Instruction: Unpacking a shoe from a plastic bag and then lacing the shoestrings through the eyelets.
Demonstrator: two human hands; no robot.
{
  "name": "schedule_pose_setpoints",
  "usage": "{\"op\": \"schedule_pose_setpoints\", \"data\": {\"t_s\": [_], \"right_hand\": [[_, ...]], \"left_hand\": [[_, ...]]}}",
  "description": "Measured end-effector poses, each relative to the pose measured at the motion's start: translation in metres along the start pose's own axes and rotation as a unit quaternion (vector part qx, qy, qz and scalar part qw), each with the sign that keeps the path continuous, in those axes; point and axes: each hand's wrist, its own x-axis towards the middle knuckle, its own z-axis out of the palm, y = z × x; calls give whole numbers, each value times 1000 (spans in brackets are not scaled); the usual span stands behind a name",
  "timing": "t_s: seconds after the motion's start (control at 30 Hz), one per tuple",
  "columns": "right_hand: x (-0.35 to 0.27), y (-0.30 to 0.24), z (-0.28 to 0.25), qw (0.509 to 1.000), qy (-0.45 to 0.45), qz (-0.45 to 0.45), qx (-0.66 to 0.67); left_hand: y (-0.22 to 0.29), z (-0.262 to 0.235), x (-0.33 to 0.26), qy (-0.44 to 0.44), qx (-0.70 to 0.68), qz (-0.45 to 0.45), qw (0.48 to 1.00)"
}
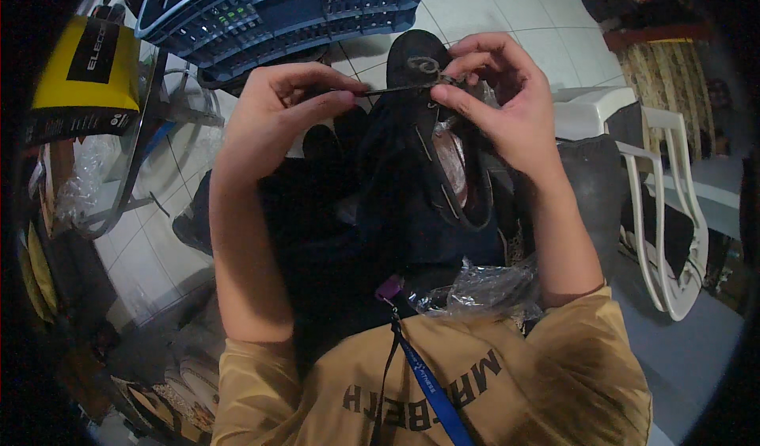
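A dark shoe (405, 56) rests on my lap with its toe pointing away from me. Crumpled clear plastic (451, 165) shows inside its opening. Between my hands a thin dark shoelace (398, 89) is stretched nearly level across the shoe's front. My left hand (273, 117) pinches one end between thumb and fingers, left of the shoe. On the other side, my right hand (507, 101) pinches the lace close to the shoe, where a curled loop stands up beside the fingertips. That hand partly hides the lacing.
A blue plastic crate (277, 22) stands beyond my hands. At the left is a yellow and black box (83, 70) by a metal frame. A white plastic chair (681, 208) is on the right. A clear plastic bag (491, 291) and a blue lanyard (431, 390) lie near my waist.
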Motion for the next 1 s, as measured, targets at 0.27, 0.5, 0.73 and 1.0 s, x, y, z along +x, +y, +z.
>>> {"op": "schedule_pose_setpoints", "data": {"t_s": [0.27,0.5,0.73,1.0], "right_hand": [[-1,-2,0,999,-26,17,27],[-3,-7,-5,999,-29,18,36],[2,-13,-7,993,-54,48,96],[15,-7,-9,980,-71,67,175]], "left_hand": [[-21,7,8,-20,58,96,993],[-13,66,18,114,163,342,918],[-15,74,19,147,216,317,912],[-15,73,13,80,48,172,981]]}}
